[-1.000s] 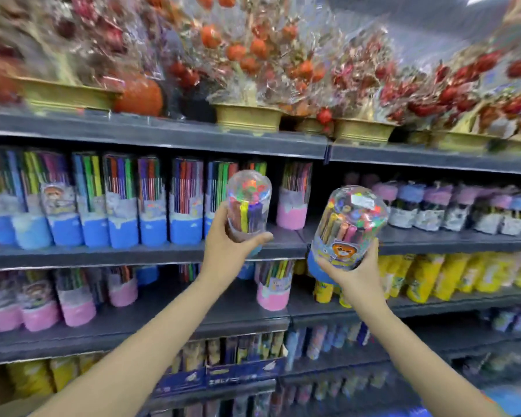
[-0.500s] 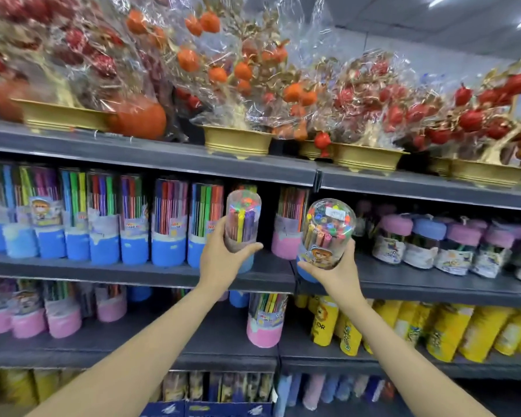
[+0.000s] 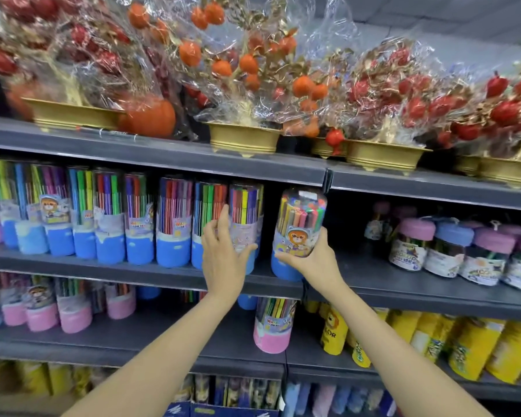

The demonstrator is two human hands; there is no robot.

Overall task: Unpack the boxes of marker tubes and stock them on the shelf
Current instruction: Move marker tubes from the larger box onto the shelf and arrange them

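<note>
Right hand (image 3: 312,260) gripped blue-based marker tube (image 3: 298,233) low, at shelf (image 3: 403,291) front edge; left hand (image 3: 223,251) wrapped neighbouring tube (image 3: 244,224). Likely light, rigid, slick plastic; top-heavy.

Both forearms are bare up to the frame edge, without sleeves. The left hand (image 3: 223,260) and right hand (image 3: 316,260) seem to wear no rings.
</note>
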